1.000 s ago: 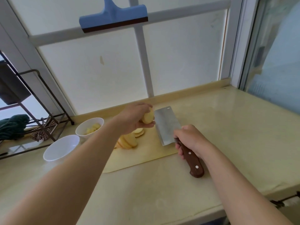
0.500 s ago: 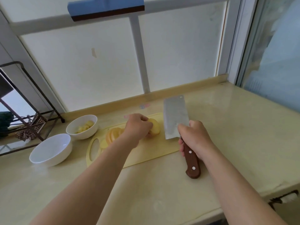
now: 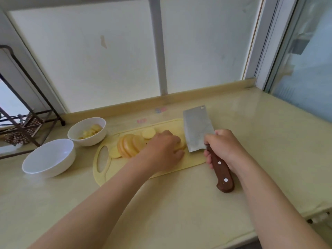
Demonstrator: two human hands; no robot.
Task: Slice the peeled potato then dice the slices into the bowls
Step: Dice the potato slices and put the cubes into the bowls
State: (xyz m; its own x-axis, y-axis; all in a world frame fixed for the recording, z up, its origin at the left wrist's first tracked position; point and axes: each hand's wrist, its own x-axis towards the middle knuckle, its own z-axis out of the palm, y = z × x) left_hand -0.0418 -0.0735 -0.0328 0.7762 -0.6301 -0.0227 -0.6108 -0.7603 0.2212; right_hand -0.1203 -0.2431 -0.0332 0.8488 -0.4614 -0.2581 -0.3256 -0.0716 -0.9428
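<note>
Head view puts your left hand (image 3: pixel 163 150) on the cutting board (image 3: pixel 125 169), fingers curled over the potato piece (image 3: pixel 181 146) and holding it down. Only a pale yellow edge shows past your fingertips, so you cannot tell its long axis. Your right hand (image 3: pixel 222 146) grips the cleaver (image 3: pixel 197 130) by its dark wooden riveted handle. The handle points back toward you and the broad, dull steel blade points away toward the window, its flat side just beside the potato piece. A fan of round slices (image 3: pixel 129 145) leans together left of your hand, smooth and yellow. The board is thin pale yellow plastic, its long axis running left to right, with an oval grip hole at the left end. Left of it stand two glossy white bowls: the far bowl (image 3: pixel 89 141) holds diced potato (image 3: pixel 91 130), and beside it sits the near bowl (image 3: pixel 53 169).
</note>
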